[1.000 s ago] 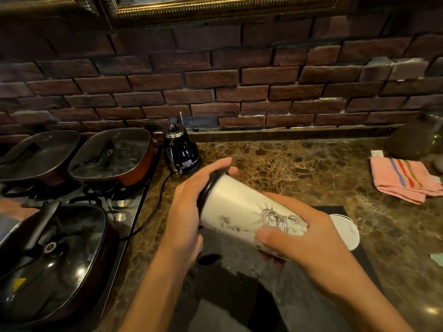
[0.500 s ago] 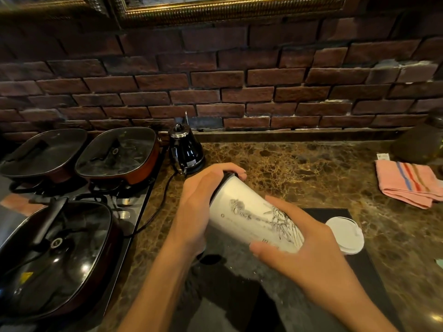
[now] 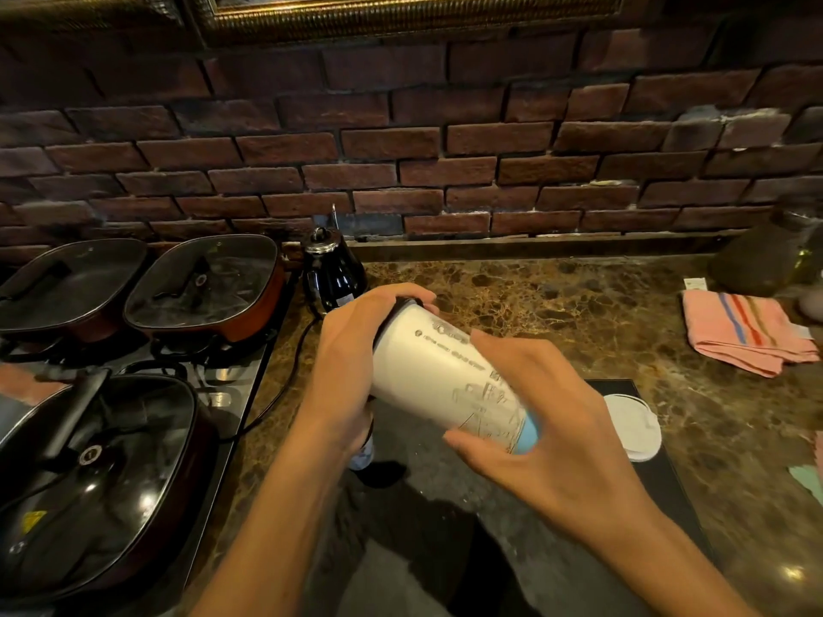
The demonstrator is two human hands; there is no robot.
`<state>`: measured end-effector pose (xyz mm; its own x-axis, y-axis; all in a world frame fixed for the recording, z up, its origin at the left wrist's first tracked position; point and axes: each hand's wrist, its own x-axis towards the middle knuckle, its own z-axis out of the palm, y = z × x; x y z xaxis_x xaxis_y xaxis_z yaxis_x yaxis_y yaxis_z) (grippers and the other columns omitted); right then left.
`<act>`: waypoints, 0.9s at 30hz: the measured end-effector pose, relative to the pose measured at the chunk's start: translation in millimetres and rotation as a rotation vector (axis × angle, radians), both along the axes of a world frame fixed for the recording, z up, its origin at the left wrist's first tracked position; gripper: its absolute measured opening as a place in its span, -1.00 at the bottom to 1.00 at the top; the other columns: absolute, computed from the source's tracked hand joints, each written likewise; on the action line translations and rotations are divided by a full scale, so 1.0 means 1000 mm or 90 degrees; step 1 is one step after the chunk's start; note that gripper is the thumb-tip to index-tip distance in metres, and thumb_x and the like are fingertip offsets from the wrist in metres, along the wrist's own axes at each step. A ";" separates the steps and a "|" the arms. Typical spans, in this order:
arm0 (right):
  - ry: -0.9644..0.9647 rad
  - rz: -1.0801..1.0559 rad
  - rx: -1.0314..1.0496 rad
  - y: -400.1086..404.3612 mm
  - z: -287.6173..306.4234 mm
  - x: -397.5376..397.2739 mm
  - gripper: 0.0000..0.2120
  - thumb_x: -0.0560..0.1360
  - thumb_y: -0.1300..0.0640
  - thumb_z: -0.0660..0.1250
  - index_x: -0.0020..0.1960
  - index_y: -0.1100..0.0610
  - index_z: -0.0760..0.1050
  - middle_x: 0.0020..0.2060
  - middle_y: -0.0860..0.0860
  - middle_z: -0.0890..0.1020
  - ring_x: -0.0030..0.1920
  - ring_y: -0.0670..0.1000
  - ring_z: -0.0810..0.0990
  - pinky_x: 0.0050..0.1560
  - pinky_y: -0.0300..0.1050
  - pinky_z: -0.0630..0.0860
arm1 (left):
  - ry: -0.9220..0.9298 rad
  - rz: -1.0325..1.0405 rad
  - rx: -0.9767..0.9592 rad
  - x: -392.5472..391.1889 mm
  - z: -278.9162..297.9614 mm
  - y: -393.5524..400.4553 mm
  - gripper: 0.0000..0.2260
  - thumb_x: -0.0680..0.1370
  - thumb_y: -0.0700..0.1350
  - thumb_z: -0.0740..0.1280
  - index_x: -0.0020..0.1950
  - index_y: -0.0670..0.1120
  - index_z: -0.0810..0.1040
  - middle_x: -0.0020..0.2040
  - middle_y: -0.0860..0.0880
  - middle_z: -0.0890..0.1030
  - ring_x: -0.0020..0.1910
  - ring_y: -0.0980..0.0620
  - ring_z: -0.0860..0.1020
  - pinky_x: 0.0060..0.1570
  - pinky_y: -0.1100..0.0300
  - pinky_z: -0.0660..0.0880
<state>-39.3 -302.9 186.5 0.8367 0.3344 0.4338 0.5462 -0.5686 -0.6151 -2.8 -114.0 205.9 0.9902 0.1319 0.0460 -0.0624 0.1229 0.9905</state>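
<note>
A white tumbler [image 3: 438, 371] with a grey line drawing and a light blue base is held tilted above the counter, its black-rimmed top pointing up and left. My left hand [image 3: 352, 362] grips the top end, fingers curled over the dark rim. My right hand [image 3: 547, 434] grips the lower end near the blue base, thumb underneath and fingers across the side. A round white lid [image 3: 634, 427] lies flat on a black mat [image 3: 659, 496] just right of my right hand.
Three lidded pans [image 3: 93, 474] sit on the stove at left. A black kettle [image 3: 332, 271] with a cord stands by the brick wall. A pink striped cloth [image 3: 748, 331] and a dark jar [image 3: 766, 256] lie at right on the marble counter [image 3: 556, 300].
The tumbler has been turned about its axis between my hands, so the figure drawing has rolled away and small print now faces up. Both hands have kept their hold.
</note>
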 end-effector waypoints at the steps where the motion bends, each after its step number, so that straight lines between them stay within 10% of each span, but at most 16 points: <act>1: 0.102 -0.003 0.104 0.001 0.001 -0.002 -0.30 0.30 -0.22 0.47 0.40 -0.10 0.41 0.17 -0.19 0.55 0.20 -0.17 0.54 0.00 -0.31 0.58 | -0.015 -0.002 0.011 0.000 0.001 0.000 -0.65 0.55 -0.02 0.19 0.07 -0.22 0.65 0.02 -0.22 0.69 -0.05 -0.16 0.66 -0.10 -0.05 0.56; 5: 0.382 0.043 0.371 0.003 0.001 0.000 -0.43 0.27 -0.10 0.61 0.23 -0.19 0.52 0.03 -0.25 0.65 0.06 -0.06 0.67 -0.26 -0.29 0.59 | -0.050 -0.015 0.066 -0.002 0.003 0.001 -0.66 0.57 -0.03 0.17 0.09 -0.18 0.65 0.03 -0.16 0.70 0.00 -0.20 0.66 -0.05 -0.15 0.57; 10: -0.023 0.006 -0.056 -0.001 0.009 -0.001 -0.28 0.35 -0.24 0.40 0.45 -0.08 0.29 0.25 -0.12 0.43 0.18 -0.17 0.46 0.04 -0.22 0.61 | -0.027 -0.005 0.034 -0.001 0.003 0.002 -0.63 0.55 0.00 0.17 0.09 -0.20 0.65 0.04 -0.18 0.70 -0.04 -0.10 0.67 -0.12 0.00 0.57; 13: -0.067 0.014 -0.097 -0.007 0.009 -0.001 -0.26 0.38 -0.25 0.37 0.47 0.01 0.31 0.25 -0.03 0.45 0.19 -0.13 0.47 0.01 -0.14 0.64 | -0.035 -0.014 0.028 -0.005 0.004 0.000 -0.60 0.56 0.01 0.15 0.12 -0.24 0.63 0.06 -0.21 0.69 -0.03 -0.10 0.67 -0.13 0.06 0.60; 19: 0.436 0.050 0.390 0.000 0.012 -0.007 -0.52 0.30 -0.01 0.60 0.18 -0.18 0.59 0.03 -0.13 0.68 -0.05 -0.06 0.70 -0.33 -0.25 0.59 | -0.069 -0.026 0.090 -0.010 0.012 -0.002 -0.62 0.60 0.01 0.13 0.18 -0.13 0.65 0.08 -0.12 0.70 0.03 -0.16 0.67 -0.01 -0.17 0.60; 27: 0.677 0.082 0.655 -0.008 0.025 -0.002 -0.67 0.45 0.00 0.45 0.16 0.11 0.63 -0.06 0.21 0.70 -0.32 0.13 0.64 -0.61 -0.24 0.43 | -0.028 -0.137 -0.002 -0.013 0.019 0.006 -0.63 0.67 0.01 0.07 0.41 0.03 0.52 0.25 0.03 0.65 0.21 0.05 0.62 0.05 0.12 0.57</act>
